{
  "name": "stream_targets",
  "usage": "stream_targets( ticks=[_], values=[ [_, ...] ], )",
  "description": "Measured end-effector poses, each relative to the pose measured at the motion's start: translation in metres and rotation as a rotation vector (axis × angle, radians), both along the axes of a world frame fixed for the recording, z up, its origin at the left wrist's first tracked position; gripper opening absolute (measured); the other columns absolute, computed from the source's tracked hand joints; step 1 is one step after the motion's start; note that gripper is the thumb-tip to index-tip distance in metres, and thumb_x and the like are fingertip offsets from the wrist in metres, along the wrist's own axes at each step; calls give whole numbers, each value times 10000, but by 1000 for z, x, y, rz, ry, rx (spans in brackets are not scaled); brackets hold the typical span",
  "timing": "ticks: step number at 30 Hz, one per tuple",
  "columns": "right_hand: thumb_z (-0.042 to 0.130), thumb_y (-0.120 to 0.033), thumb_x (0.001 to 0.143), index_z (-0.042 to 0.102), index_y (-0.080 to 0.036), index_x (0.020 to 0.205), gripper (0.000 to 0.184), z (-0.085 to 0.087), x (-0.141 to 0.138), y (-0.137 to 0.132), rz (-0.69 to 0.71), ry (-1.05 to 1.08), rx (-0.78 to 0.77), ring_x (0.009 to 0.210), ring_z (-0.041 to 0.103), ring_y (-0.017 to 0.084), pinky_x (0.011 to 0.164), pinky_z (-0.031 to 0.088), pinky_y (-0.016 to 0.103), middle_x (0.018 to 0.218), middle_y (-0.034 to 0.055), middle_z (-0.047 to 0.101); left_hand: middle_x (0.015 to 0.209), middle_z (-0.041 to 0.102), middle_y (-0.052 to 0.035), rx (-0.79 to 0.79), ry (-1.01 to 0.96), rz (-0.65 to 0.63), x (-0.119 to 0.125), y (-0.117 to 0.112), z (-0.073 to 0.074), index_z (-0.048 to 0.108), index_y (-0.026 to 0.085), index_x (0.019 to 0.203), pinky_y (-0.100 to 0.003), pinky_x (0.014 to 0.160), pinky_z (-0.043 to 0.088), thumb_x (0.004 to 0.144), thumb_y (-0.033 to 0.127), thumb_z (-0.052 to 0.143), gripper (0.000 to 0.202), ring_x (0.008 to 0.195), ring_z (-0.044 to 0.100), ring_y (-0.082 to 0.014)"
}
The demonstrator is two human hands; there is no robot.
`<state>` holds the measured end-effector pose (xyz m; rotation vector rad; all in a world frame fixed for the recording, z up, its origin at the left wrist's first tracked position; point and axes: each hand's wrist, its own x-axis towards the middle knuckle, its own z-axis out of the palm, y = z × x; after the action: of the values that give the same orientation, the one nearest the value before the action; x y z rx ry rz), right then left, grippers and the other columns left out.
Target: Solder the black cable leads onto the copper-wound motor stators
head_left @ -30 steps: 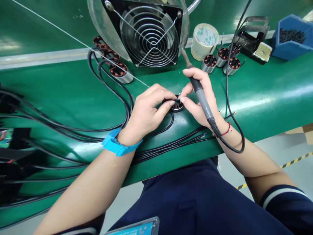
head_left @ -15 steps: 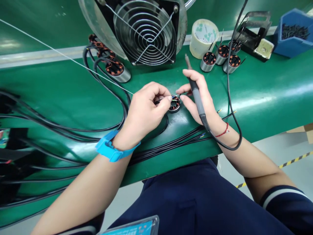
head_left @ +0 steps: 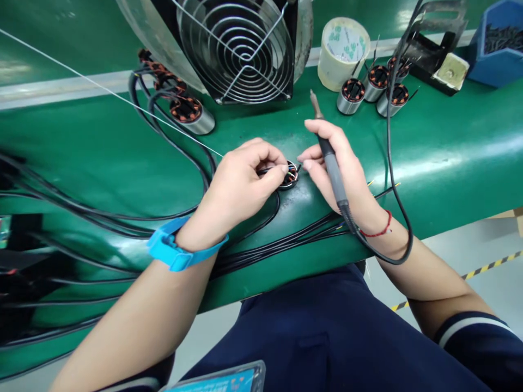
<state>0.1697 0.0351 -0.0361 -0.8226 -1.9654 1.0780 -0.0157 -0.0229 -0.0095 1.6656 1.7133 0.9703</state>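
Near the front edge of the green desk (head_left: 449, 141), a small stator (head_left: 291, 175) lies flat with its open face and copper windings up. The left hand (head_left: 241, 182) has its grip closed, thumb and forefinger pinched on the stator's left rim. The right hand (head_left: 347, 174) grips a soldering iron (head_left: 332, 163), fingers wrapped round the handle. The iron's long axis runs from the wrist up and away, tip toward the fan (head_left: 241, 49). The stator sits between both grips, below the iron's tip.
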Motion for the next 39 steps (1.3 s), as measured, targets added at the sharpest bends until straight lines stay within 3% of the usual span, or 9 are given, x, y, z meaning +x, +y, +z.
stream_targets(
  ticks=[4,6,12,26,39],
  values=[
    [581,-317,1046,580,-271,1388,345,23,19,-17,-58,-40,125,893,751,170,939,626,347,1129,25,760,781,642,-12,16,-8,-11,-1,-2,-1,635,223,761,-322,681,501,850,180,595,107,731,591,-168],
    [613,-354,1037,630,-300,1319,288,26,25,-26,-111,14,257,901,734,185,890,633,367,1192,27,743,789,646,-15,20,-15,-15,-1,-1,-3,637,219,764,-323,672,498,855,186,593,107,736,596,-170],
    [624,-308,990,689,-285,1132,159,11,29,-42,-218,172,441,618,595,168,548,533,333,876,15,708,798,647,-12,7,-41,4,0,1,-8,647,216,775,-320,664,488,854,196,588,100,717,579,-156],
    [594,-267,983,664,-311,1138,176,12,28,-45,-142,187,365,607,613,180,538,532,349,874,23,726,800,623,-7,-2,-48,-14,-3,4,-7,642,228,771,-339,714,523,854,203,600,96,748,597,-168],
    [562,-234,984,688,-310,1143,216,13,29,-44,-130,144,419,575,588,181,500,515,346,831,14,714,792,623,-1,54,-59,-31,-5,5,-13,633,225,779,-323,713,544,866,187,602,100,732,609,-156]
  ],
)
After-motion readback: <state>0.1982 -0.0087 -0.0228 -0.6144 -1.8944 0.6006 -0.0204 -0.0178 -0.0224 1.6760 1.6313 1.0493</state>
